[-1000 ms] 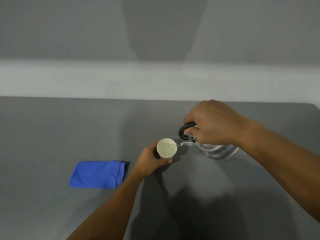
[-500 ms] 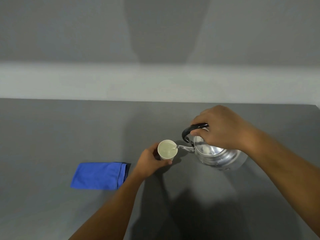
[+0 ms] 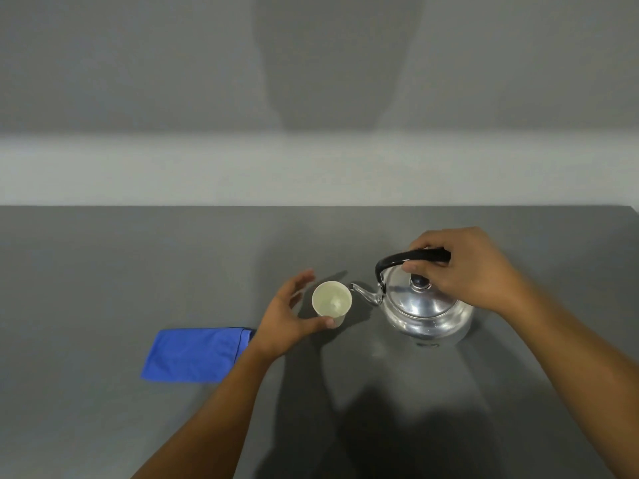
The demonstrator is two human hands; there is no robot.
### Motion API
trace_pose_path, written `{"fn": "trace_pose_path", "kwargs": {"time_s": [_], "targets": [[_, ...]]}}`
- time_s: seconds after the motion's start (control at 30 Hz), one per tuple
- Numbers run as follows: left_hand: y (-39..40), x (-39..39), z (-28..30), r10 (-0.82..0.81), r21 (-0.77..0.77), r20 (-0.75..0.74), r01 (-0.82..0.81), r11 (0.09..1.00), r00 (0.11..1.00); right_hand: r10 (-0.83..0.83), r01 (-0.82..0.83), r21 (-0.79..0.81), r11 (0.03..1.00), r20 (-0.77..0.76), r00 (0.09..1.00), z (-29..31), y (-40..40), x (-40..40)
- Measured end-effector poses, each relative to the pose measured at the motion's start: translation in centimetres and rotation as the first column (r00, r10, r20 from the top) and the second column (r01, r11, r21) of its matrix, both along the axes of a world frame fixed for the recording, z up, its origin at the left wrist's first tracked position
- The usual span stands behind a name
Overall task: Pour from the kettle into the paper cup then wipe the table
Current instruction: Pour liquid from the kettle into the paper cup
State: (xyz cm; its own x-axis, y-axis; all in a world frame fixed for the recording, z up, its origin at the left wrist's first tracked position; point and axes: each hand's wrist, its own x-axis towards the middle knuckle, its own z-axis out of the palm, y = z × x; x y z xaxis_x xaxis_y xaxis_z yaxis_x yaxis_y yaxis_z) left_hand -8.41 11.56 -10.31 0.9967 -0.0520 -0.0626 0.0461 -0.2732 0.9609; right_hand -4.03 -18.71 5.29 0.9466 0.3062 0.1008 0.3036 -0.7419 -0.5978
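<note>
Kettle [image 3: 420, 305] shiny silver, upright, black-handled, lidded.

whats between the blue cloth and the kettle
In the head view, the left hand and the paper cup lie between the blue cloth and the kettle.

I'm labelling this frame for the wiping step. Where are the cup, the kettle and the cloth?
cup [image 3: 332, 299]: head view, on its inside, just below the rim.
kettle [image 3: 420, 305]: head view, on the shiny lid.
cloth [image 3: 195, 354]: head view, on the middle of the folded blue fabric.
</note>
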Motion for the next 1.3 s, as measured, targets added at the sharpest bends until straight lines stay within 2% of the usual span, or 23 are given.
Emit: {"fn": "trace_pose_path", "kwargs": {"time_s": [0.13, 0.23, 0.47, 0.67, 1.1, 1.3], "targets": [[-0.8, 0.8, 3.5, 0.033, -0.006, 0.149, -0.032, 0.999, 0.988, -0.078, 0.081, 0.093, 0.992, -0.039, 0.996, -0.3, -1.4, 0.4], [-2.8, 2.3, 6.7, -0.05, 0.052, 0.224, 0.039, 0.998, 0.973, -0.101, 0.105, 0.113, 0.988, -0.043, 0.994, -0.1, -2.2, 0.9], [-9.2, 6.4, 11.0, -0.262, 0.151, 0.226, 0.232, 0.961, 0.938, -0.042, 0.047, 0.114, 0.992, -0.042, 0.998, 0.1, -3.8, 2.6], [-11.8, 9.4, 10.3, -0.203, 0.193, 0.2, 0.165, 0.967, 0.958, -0.034, 0.045, 0.147, 0.988, -0.072, 0.997, -1.1, -5.1, 4.1], [-13.8, 12.9, 8.1, -0.229, 0.36, 0.119, 0.173, 0.917, 0.966, -0.05, 0.06, 0.066, 0.996, -0.142, 0.989, -4.3, -7.1, 8.2], [-14.4, 13.3, 8.1, -0.242, 0.416, 0.138, 0.165, 0.894, 0.961, -0.084, 0.093, 0.049, 0.994, -0.165, 0.983, -4.6, -7.1, 8.6]]}}
